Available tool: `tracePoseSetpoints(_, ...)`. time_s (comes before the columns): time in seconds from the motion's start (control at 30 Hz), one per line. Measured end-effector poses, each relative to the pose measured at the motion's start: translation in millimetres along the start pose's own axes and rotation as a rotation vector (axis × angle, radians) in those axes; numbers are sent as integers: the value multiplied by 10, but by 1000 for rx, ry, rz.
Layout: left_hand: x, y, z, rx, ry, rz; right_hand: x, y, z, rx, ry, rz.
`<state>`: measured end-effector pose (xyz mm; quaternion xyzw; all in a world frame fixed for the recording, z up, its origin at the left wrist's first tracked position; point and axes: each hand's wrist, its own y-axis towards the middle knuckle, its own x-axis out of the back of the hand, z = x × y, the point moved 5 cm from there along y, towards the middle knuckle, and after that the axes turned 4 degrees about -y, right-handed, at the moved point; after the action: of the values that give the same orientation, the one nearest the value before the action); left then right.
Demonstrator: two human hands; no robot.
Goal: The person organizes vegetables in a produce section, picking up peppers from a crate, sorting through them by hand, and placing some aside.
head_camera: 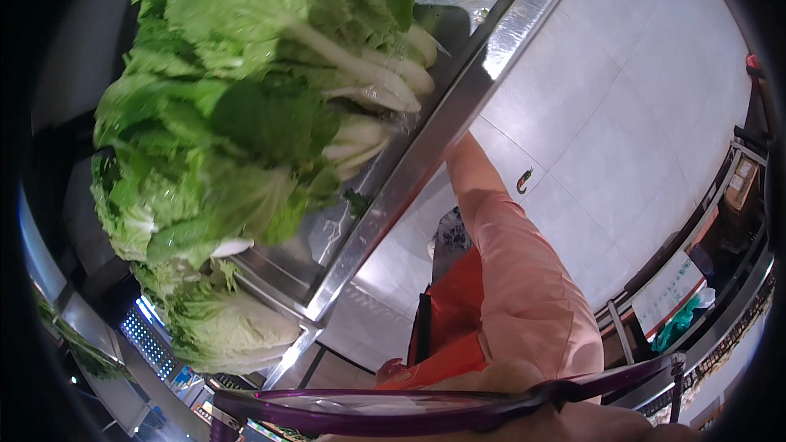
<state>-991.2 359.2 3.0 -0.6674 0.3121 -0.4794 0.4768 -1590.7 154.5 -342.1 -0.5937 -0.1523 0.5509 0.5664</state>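
A forearm in a pink sleeve (528,270), which looks like my right one, reaches to the steel counter's edge (424,153). The metal rim covers its far end, so my right hand is out of view. Beyond that rim, leafy green cabbages (245,116) with white stalks are heaped on the counter. A paler head of Chinese cabbage (236,325) lies by the near corner. Low beside my red apron (454,294) shows a small reddish patch (390,371) that may be part of my left hand; its fingers are too unclear to read.
Grey tiles (602,86) cover the floor, where a small curled scrap (524,180) lies. Along the right, a low shelf holds a cardboard box (742,181), a sheet with writing (669,294) and a green plastic bag (675,325). Purple glasses (368,414) cross the bottom.
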Motion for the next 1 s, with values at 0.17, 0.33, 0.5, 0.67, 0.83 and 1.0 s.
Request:
tracePoseSetpoints(0.17,-61,-6,-208,-130,5,30,-168,-121,-21,90,-419,168)
tracePoseSetpoints(0.33,-158,435,-393,67,-216,64,273,-639,72,445,-1218,368)
tracePoseSetpoints(0.5,-337,944,-820,-300,72,219,2863,-1314,113,114,-1882,102)
tracePoseSetpoints(0.67,-888,1640,-504,-459,154,275,4315,-1958,656,-41,-1884,-300)
tracePoseSetpoints(0.83,-1242,1753,-1055,-656,395,143,4528,-1392,941,82,-1708,-484)
tracePoseSetpoints(1.0,-1527,1861,-1403,-633,625,-136,4927,-134,848,176,-1647,-604)
